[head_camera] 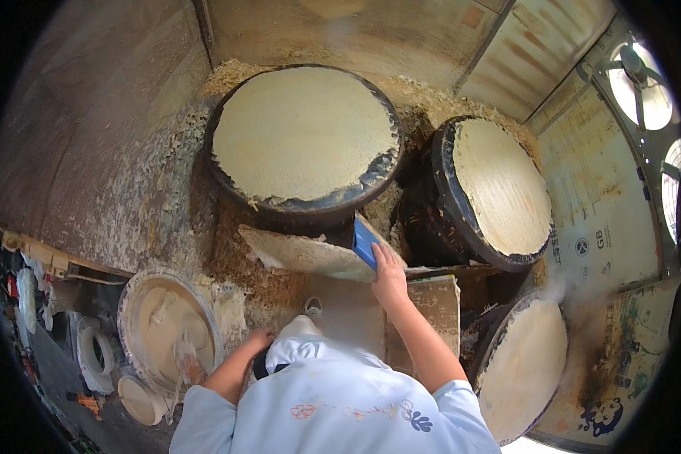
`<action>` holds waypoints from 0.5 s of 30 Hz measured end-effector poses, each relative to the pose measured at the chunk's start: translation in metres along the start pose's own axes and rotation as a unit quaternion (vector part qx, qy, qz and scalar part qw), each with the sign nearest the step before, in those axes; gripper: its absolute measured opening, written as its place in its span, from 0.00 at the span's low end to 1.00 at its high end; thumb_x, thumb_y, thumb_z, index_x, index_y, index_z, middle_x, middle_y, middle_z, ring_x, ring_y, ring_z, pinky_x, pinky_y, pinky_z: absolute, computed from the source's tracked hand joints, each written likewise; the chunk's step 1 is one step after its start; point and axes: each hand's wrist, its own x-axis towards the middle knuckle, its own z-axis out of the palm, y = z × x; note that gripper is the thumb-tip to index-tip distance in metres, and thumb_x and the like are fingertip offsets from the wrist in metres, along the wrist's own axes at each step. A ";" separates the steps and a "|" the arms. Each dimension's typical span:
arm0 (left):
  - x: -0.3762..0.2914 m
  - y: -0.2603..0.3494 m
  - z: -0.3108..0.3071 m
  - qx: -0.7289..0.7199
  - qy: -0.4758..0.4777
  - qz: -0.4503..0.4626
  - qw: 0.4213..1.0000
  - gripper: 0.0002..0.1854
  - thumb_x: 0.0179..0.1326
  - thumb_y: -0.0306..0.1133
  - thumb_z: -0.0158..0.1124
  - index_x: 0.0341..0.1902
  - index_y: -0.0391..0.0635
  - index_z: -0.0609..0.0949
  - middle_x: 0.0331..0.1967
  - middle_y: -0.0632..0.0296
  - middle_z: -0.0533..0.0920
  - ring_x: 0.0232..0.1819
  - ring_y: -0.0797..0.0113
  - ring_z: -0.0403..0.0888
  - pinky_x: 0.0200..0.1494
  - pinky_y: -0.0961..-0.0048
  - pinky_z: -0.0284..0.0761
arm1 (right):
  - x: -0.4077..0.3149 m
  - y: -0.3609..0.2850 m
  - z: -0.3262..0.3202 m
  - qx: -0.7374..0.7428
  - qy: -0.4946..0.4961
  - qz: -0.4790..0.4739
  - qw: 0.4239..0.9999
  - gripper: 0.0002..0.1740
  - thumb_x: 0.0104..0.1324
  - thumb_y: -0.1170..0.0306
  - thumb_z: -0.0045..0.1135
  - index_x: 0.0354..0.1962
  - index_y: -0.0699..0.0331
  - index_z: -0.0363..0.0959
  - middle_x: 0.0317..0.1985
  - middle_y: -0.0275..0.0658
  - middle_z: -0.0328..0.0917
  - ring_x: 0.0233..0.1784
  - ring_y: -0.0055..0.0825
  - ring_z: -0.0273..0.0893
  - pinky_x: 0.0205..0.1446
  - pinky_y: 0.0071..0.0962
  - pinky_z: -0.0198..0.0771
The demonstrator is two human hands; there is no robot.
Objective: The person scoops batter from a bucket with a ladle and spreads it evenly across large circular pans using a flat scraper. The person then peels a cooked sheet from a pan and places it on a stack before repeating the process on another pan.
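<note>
My right hand [389, 278] grips a flat tool with a blue body [365, 243] and a pale edge, perhaps a wide scraper or brush. It is held up at the near rim of a large dark round drum or mould [303, 213], whose top bears a smooth cream-coloured layer [303, 133] with a ragged edge. A second, tilted drum [502, 187] with the same cream face stands to the right. By my left hip is my left hand [263, 337]; its fingers are partly hidden, and I cannot tell whether it holds anything.
A third cream-faced drum [522, 369] leans at the lower right. On the left stands a crusted bucket [142, 329] of cream paste with a brush-like tool [190, 363] in it. A pale crusted board [306, 255] lies before me. Fans [641, 85] line the right wall.
</note>
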 end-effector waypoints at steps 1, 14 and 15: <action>0.004 0.007 -0.013 -0.001 0.010 -0.005 1.000 0.15 0.48 0.41 0.57 0.40 0.55 0.81 0.35 0.53 0.80 0.39 0.56 0.78 0.43 0.63 0.72 | 0.017 -0.002 0.003 -0.059 -0.026 -0.001 0.998 0.37 0.44 0.82 0.50 0.56 0.67 0.53 0.57 0.52 0.56 0.61 0.45 0.54 0.61 0.36 0.54; 0.023 0.028 -0.055 -0.145 0.045 -0.027 0.988 0.11 0.53 0.35 0.54 0.38 0.48 0.79 0.33 0.54 0.80 0.36 0.58 0.78 0.39 0.67 0.72 | 0.197 0.113 -0.025 -0.020 0.019 0.271 0.962 0.18 0.53 0.76 0.48 0.44 0.68 0.65 0.31 0.53 0.73 0.37 0.48 0.73 0.37 0.39 0.68; 0.018 0.031 -0.053 -0.163 0.057 -0.040 0.984 0.11 0.53 0.35 0.54 0.38 0.48 0.79 0.33 0.54 0.80 0.36 0.58 0.78 0.39 0.67 0.72 | 0.194 0.110 -0.028 0.011 0.029 0.254 0.967 0.20 0.52 0.77 0.48 0.46 0.69 0.64 0.29 0.52 0.73 0.34 0.47 0.74 0.34 0.39 0.68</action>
